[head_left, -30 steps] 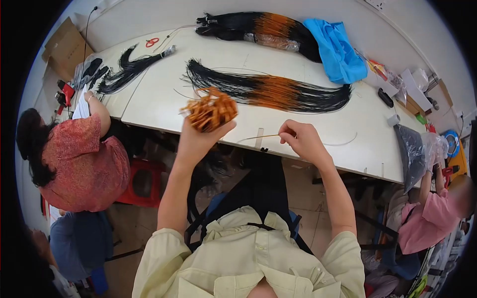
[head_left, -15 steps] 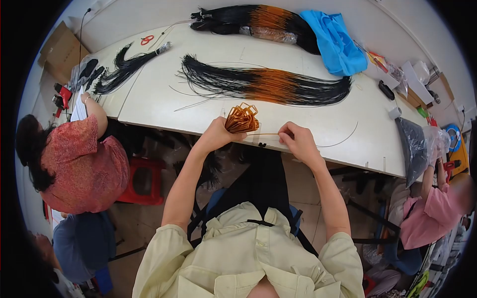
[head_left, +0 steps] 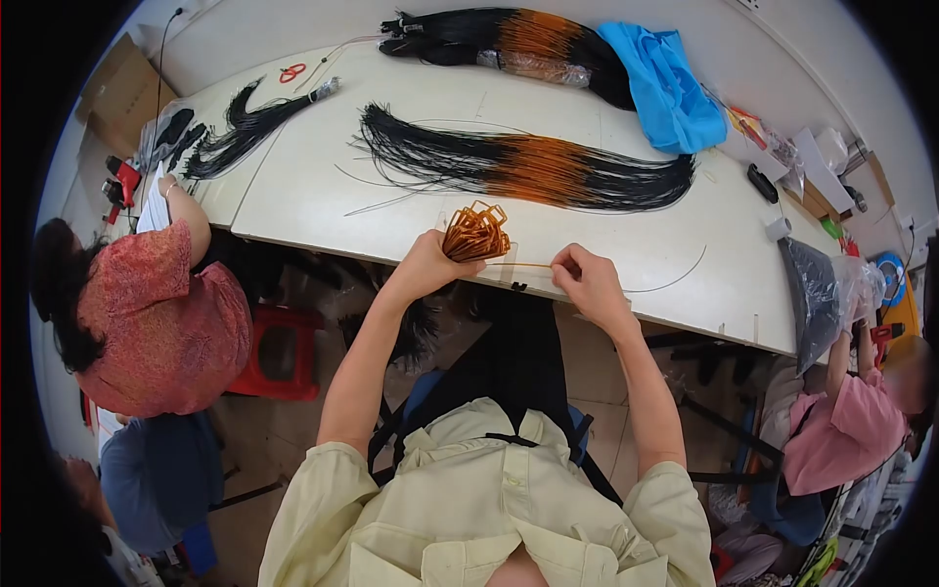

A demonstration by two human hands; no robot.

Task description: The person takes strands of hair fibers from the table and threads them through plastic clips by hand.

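Note:
My left hand (head_left: 430, 266) is closed around a bundle of bent orange wires (head_left: 476, 233), whose looped ends fan out above the fist near the table's front edge. To its right, my right hand (head_left: 590, 282) pinches a single wire (head_left: 523, 264). That wire shows orange between the two hands, and a thin dark length curves away to the right over the tabletop. Beyond both hands lies a long spread of black wires with an orange middle (head_left: 538, 166).
A second black and orange wire bundle (head_left: 533, 34) lies at the back beside a blue cloth bag (head_left: 665, 88). Black wires (head_left: 249, 127) and red scissors (head_left: 292, 73) are at left. One person (head_left: 161, 313) sits left, another (head_left: 846, 421) right. A red stool (head_left: 279, 352) stands below.
My hands hold nearly the same pose, with the right hand very slightly shifted. The view has tilted a little.

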